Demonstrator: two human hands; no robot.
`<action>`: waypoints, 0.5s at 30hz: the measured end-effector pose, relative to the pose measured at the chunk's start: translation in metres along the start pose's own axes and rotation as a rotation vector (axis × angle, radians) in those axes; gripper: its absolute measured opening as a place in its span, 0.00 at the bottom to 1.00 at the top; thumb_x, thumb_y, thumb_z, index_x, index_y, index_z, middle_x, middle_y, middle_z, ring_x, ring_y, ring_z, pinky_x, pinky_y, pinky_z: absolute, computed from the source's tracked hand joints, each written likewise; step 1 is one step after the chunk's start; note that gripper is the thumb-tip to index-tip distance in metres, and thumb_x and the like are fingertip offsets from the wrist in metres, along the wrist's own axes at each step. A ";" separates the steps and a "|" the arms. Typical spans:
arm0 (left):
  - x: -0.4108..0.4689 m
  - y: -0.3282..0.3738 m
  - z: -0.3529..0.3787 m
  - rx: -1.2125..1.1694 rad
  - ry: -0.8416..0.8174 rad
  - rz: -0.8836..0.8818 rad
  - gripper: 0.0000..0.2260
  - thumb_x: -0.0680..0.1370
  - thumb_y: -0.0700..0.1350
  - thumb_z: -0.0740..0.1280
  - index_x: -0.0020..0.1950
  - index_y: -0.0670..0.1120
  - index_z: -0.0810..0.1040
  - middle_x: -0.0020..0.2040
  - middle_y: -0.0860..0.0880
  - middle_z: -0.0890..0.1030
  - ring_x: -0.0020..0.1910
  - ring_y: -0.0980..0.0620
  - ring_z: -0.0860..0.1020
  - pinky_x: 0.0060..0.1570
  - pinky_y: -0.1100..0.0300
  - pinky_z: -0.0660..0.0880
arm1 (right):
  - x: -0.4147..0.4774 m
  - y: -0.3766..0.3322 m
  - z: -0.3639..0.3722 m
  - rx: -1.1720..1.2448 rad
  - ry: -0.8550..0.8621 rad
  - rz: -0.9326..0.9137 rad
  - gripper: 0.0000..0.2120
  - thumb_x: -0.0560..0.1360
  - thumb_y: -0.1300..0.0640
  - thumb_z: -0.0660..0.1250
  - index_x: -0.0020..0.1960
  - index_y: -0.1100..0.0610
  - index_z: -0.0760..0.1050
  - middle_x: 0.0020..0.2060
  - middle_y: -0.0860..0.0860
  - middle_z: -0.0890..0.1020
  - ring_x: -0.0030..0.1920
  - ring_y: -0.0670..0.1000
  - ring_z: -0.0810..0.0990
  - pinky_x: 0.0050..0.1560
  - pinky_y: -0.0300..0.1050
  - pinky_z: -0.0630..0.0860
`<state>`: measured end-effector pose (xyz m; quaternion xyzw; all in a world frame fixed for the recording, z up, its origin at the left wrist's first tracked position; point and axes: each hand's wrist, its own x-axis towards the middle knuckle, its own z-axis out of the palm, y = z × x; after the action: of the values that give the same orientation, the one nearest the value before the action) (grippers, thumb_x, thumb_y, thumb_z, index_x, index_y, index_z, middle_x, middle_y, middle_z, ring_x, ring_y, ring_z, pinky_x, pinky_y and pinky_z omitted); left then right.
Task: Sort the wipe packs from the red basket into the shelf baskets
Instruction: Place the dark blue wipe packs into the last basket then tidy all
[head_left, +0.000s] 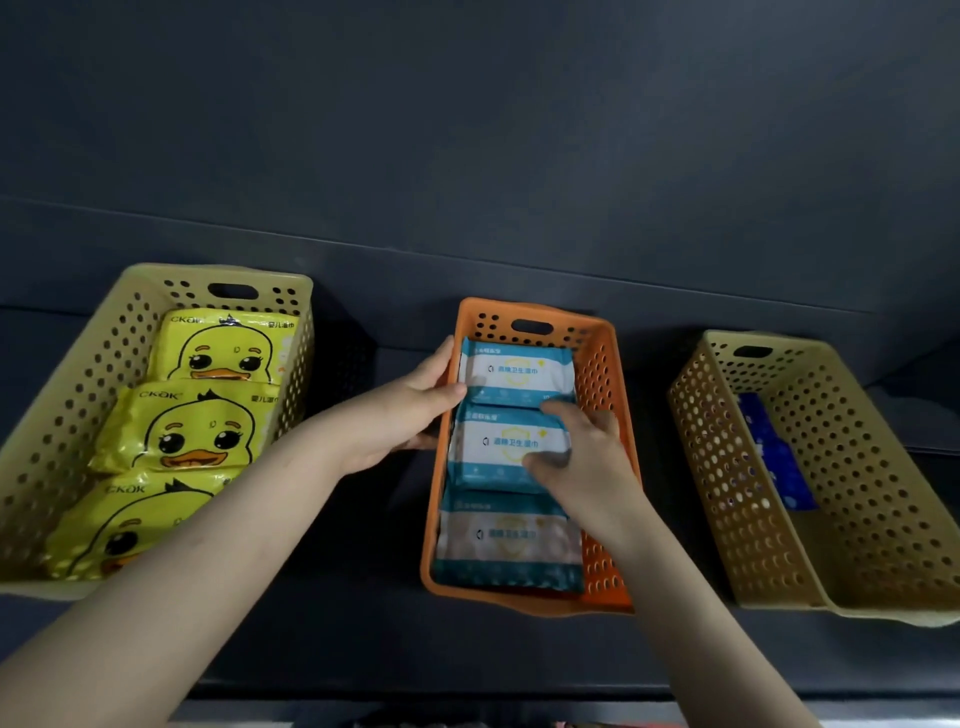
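Fingers (560, 411) of the right hand (582, 457) pinch the middle pack (493, 441) — its right edge hidden beneath them; left hand (405, 415) grips the orange basket (605, 374) wall.

Three teal wipe packs (517, 369) flat in orange basket (602, 374).

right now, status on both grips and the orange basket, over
Left grip holds the orange basket by its left wall. Right grip pinches the middle wipe pack. Sits mid-row of three; nothing blocking.

Dark grey shelf board (337, 639), matching dark back panel (467, 130) behind it, pale strip (857, 719) along bottom edge
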<state>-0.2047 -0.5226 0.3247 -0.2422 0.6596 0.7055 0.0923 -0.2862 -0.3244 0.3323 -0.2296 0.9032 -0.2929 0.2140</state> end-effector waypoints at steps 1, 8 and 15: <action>0.000 0.001 -0.001 -0.005 0.000 -0.006 0.26 0.82 0.50 0.59 0.74 0.70 0.51 0.68 0.61 0.72 0.61 0.59 0.75 0.50 0.58 0.76 | -0.001 0.000 0.001 -0.042 0.019 -0.010 0.28 0.76 0.53 0.68 0.73 0.47 0.63 0.69 0.51 0.60 0.64 0.52 0.71 0.63 0.47 0.75; 0.002 0.000 -0.003 0.003 -0.022 -0.001 0.26 0.82 0.50 0.59 0.74 0.71 0.52 0.67 0.61 0.74 0.61 0.59 0.75 0.46 0.59 0.76 | 0.000 0.004 0.009 -0.255 0.080 -0.207 0.23 0.77 0.55 0.66 0.71 0.49 0.70 0.69 0.46 0.69 0.70 0.50 0.65 0.71 0.44 0.60; -0.027 0.009 0.005 0.288 0.111 0.148 0.23 0.82 0.52 0.60 0.76 0.59 0.58 0.73 0.58 0.64 0.70 0.59 0.62 0.67 0.58 0.60 | -0.034 -0.018 -0.013 -0.123 0.146 -0.151 0.23 0.78 0.53 0.66 0.72 0.53 0.69 0.65 0.50 0.75 0.58 0.48 0.78 0.57 0.45 0.78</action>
<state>-0.1869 -0.5136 0.3455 -0.2158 0.7739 0.5942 0.0373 -0.2608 -0.3133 0.3619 -0.2876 0.9128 -0.2683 0.1103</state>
